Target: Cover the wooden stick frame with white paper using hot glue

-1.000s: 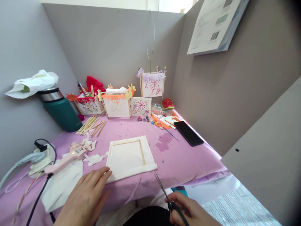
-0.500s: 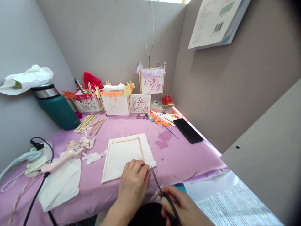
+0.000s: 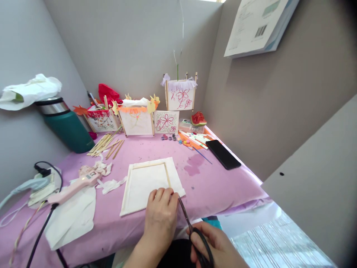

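A white sheet (image 3: 145,188) with thin wooden sticks along its edges lies flat near the front of the table. My left hand (image 3: 161,212) is closed over its near edge by the right corner, fingers together and covering part of the frame. In my right hand (image 3: 209,240) is a pair of scissors (image 3: 201,242) with black handles. The dark blades point up and away, closed or nearly so. Their tips are beside my left fingertips at the sheet's edge; whether they touch the sheet is hidden.
Left of the sheet are white scraps (image 3: 111,185), a pink glue gun (image 3: 75,188) with a cord, wooden sticks (image 3: 103,145) and a green bottle (image 3: 68,126). Decorated lantern-like boxes (image 3: 136,123) stand at the back. A phone (image 3: 223,154) and several markers (image 3: 198,139) lie to the right.
My left hand has shifted slightly right and toward the sheet's corner. The scissor blades have come closer together, their tips now against my left fingers. The sheet has barely moved.
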The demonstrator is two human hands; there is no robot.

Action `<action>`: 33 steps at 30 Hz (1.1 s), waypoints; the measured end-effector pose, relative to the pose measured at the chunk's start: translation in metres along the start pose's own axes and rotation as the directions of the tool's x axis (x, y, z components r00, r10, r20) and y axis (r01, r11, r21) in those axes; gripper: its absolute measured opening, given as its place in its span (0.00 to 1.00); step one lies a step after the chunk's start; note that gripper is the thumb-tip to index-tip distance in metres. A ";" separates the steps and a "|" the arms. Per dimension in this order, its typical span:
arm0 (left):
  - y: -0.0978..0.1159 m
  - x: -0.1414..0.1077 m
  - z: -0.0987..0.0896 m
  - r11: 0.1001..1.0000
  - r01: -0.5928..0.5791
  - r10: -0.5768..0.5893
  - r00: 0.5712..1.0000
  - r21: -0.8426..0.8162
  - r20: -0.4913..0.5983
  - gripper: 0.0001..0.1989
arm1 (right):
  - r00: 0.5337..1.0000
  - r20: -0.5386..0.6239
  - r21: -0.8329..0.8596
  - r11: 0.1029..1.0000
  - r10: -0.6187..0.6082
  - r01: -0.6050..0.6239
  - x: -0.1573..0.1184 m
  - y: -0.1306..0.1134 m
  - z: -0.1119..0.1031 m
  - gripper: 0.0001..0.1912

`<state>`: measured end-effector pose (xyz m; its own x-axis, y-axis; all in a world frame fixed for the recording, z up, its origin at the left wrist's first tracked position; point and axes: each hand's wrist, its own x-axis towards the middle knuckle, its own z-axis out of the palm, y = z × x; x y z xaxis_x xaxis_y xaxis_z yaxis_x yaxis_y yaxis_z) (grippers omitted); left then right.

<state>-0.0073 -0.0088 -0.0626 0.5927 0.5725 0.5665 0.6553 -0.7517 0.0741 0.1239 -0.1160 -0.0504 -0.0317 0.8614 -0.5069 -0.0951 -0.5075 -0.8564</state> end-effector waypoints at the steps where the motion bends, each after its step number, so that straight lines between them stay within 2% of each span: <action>1: 0.000 0.000 0.001 1.000 0.000 0.000 1.000 -0.003 -0.003 0.06 | 1.000 -0.005 -0.003 1.000 0.004 -0.004 0.000 0.000 0.000 0.26; 7: -0.002 -0.001 0.006 0.996 0.014 -0.019 0.998 -0.093 -0.059 0.06 | 0.999 -0.020 -0.045 0.999 -0.026 0.025 -0.004 -0.001 0.003 0.20; 12: -0.004 -0.003 0.006 0.988 -0.012 -0.004 0.995 -0.154 -0.105 0.08 | 0.999 -0.048 -0.092 0.996 0.018 -0.023 -0.001 -0.007 0.006 0.17; 17: -0.005 -0.004 0.008 0.980 -0.040 0.012 0.990 -0.195 -0.143 0.08 | 0.997 -0.067 -0.158 0.987 -0.045 0.034 0.008 -0.009 0.004 0.16; 22: -0.006 -0.005 0.008 0.974 -0.033 -0.001 0.989 -0.224 -0.150 0.08 | 0.990 -0.112 -0.226 0.972 -0.090 0.063 0.015 -0.008 0.002 0.17; 33: -0.006 -0.006 0.011 0.968 -0.003 -0.036 0.987 -0.249 -0.155 0.08 | 0.987 -0.100 -0.232 0.968 -0.125 0.099 0.013 -0.005 0.002 0.13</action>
<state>-0.0096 -0.0040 -0.0753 0.4888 0.5418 0.6838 0.5160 -0.8115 0.2742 0.1217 -0.1022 -0.0520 0.0798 0.9116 -0.4033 0.1361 -0.4108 -0.9015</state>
